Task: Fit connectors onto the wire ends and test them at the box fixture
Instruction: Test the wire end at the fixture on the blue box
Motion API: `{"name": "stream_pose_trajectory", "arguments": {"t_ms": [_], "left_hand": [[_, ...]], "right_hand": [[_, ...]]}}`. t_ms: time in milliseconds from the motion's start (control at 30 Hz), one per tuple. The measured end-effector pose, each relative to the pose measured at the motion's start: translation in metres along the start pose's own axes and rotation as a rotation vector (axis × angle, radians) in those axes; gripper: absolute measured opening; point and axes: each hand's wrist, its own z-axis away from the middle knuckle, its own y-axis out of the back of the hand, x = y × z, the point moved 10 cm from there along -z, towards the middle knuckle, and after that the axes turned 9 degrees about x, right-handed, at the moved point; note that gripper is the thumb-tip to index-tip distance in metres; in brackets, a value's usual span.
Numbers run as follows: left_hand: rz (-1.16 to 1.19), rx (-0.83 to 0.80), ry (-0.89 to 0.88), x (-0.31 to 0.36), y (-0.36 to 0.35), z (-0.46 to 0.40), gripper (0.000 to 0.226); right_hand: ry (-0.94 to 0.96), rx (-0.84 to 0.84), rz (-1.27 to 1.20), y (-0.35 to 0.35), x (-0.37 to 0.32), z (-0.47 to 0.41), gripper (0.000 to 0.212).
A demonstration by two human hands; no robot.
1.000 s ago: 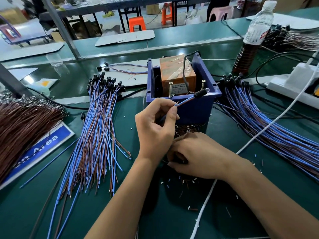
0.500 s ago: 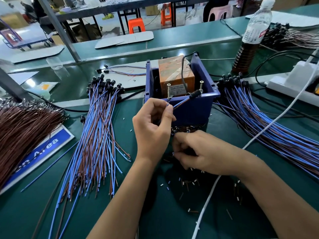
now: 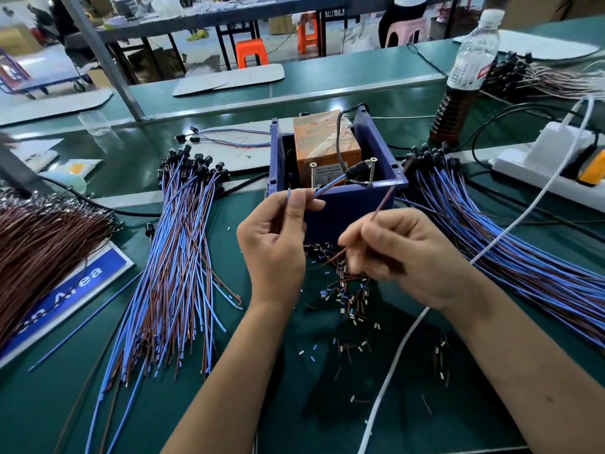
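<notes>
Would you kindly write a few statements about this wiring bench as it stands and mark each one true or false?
1. The left hand pinches a blue wire leading into the blue box fixture. True.
2. The right hand rests flat and holds nothing. False: it pinches a brown wire.
3. Two screws stand upright in the fixture. True.
4. The plastic bottle lies on its side. False: it stands upright.
5. Small loose connectors lie scattered below the hands. True.
</notes>
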Motion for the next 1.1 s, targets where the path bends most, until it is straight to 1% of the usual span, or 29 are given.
{"name": "stream_pose_trajectory", "arguments": {"t_ms": [167,233,333,433,500,600,700,800,933,1000,1100], "left_hand": [[-0.037,0.009,0.019,-0.003,-0.002,0.003,0.029],[-0.030,0.020,0.041,-0.003,0.000,0.002,0.034],[0.034,0.002,0.100,-0.005,-0.002,0.001,0.036],[0.071,-0.035,0.160,-0.009,-0.008,0.004,0.037],[0.064,-0.076,0.159,-0.009,-0.012,0.007,0.037],[0.011,-0.142,0.117,-0.007,-0.018,0.010,0.036],[-0.130,-0.169,0.015,-0.003,-0.020,0.011,0.032],[-0.181,-0.130,-0.058,0.002,-0.018,0.012,0.029],[-0.148,-0.066,-0.083,0.011,-0.011,0.010,0.021],[-0.136,-0.057,-0.070,0.011,-0.010,0.009,0.014],[-0.161,-0.043,-0.078,0.012,-0.010,0.008,0.014]], "right_hand": [[0.103,0.313,-0.151,0.030,-0.011,-0.002,0.035],[0.147,0.370,-0.175,0.033,-0.016,-0.001,0.041],[0.195,0.436,-0.170,0.039,-0.022,0.001,0.039],[0.209,0.572,-0.046,0.049,-0.023,0.004,0.026],[0.227,0.653,0.021,0.052,-0.022,0.007,0.016],[0.286,0.780,0.150,0.057,-0.024,0.015,0.015],[0.325,0.854,0.247,0.060,-0.026,0.018,0.015],[0.361,0.889,0.348,0.060,-0.031,0.020,0.015],[0.409,0.965,0.498,0.061,-0.041,0.027,0.020],[0.432,0.990,0.554,0.059,-0.045,0.028,0.018],[0.466,1.025,0.614,0.055,-0.049,0.029,0.010]]}}
